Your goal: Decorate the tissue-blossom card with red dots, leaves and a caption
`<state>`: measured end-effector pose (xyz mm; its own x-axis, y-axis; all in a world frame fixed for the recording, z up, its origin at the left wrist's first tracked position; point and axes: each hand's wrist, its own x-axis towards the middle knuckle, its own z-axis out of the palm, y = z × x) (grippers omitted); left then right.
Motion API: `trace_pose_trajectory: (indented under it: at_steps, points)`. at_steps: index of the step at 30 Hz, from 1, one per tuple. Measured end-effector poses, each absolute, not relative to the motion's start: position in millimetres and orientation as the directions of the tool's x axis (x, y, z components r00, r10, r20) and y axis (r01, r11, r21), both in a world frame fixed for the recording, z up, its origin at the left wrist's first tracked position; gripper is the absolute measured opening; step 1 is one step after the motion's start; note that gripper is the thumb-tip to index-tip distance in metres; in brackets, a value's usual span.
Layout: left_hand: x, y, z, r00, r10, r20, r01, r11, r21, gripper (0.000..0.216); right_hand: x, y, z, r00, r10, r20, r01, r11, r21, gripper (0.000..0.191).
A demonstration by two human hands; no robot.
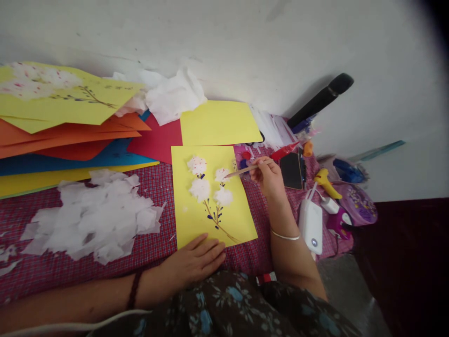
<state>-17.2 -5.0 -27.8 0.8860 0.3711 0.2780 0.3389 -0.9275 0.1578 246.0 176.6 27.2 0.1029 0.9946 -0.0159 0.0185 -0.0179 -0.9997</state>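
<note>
A yellow sheet lies in front of me on the red checked cloth, with white tissue blossoms glued along a painted stem. My left hand rests flat on the sheet's near edge, fingers stretched out. My right hand is closed around a thin paintbrush, whose tip touches the right blossom near the sheet's upper right.
Torn white tissue is heaped at the left. Coloured paper sheets are stacked at the back left, with a blank yellow sheet behind. At the right lie a white device, a yellow glue gun, a red tube and a black object.
</note>
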Motion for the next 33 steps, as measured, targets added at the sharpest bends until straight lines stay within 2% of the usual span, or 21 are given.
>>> trace_pose_trajectory:
  at_steps: [4, 9, 13, 15, 18, 22, 26, 29, 33]
  points:
    - [-16.6, -4.3, -26.6, 0.869, 0.382, 0.313, 0.344, -0.923, 0.17, 0.033, 236.4, 171.0, 31.2, 0.015, 1.0, 0.017, 0.067, 0.016, -0.998, 0.034]
    - [-17.2, -4.9, -25.7, 0.888, 0.374, 0.268, 0.339, -0.926, 0.166, 0.035, 231.7, 163.8, 36.7, 0.067, 0.987, 0.148, 0.092, 0.142, -0.986, 0.032]
    - [-17.6, -5.3, -26.8, 0.897, 0.367, 0.247, 0.331, -0.927, 0.174, 0.039, 228.9, 160.2, 36.9, -0.04, 0.988, 0.147, 0.158, 0.151, -0.976, 0.03]
    - [-17.4, -5.0, -26.5, 0.893, 0.368, 0.259, 0.332, -0.927, 0.172, 0.037, 228.2, 159.3, 37.3, -0.04, 0.986, 0.164, 0.169, 0.168, -0.971, 0.029]
    - [-16.9, -4.4, -25.5, 0.883, 0.371, 0.286, 0.334, -0.927, 0.173, 0.034, 233.3, 160.9, 39.8, 0.072, 0.97, 0.234, 0.167, 0.22, -0.961, 0.028]
    - [-17.0, -5.0, -27.2, 0.875, 0.372, 0.311, 0.338, -0.928, 0.158, 0.034, 254.9, 172.3, 40.8, 0.317, 0.896, 0.311, 0.151, 0.276, -0.949, 0.028]
    - [-18.1, -5.7, -30.2, 0.89, 0.368, 0.27, 0.339, -0.929, 0.149, 0.037, 281.8, 188.2, 33.7, 0.516, 0.804, 0.296, 0.144, 0.259, -0.955, 0.03]
    - [-18.4, -5.4, -30.0, 0.892, 0.366, 0.264, 0.334, -0.929, 0.16, 0.037, 294.0, 195.7, 25.0, 0.575, 0.781, 0.242, 0.136, 0.2, -0.97, 0.031]
    - [-17.9, -5.0, -29.0, 0.889, 0.368, 0.274, 0.331, -0.928, 0.173, 0.037, 294.7, 200.3, 14.1, 0.569, 0.798, 0.199, 0.122, 0.158, -0.98, 0.028]
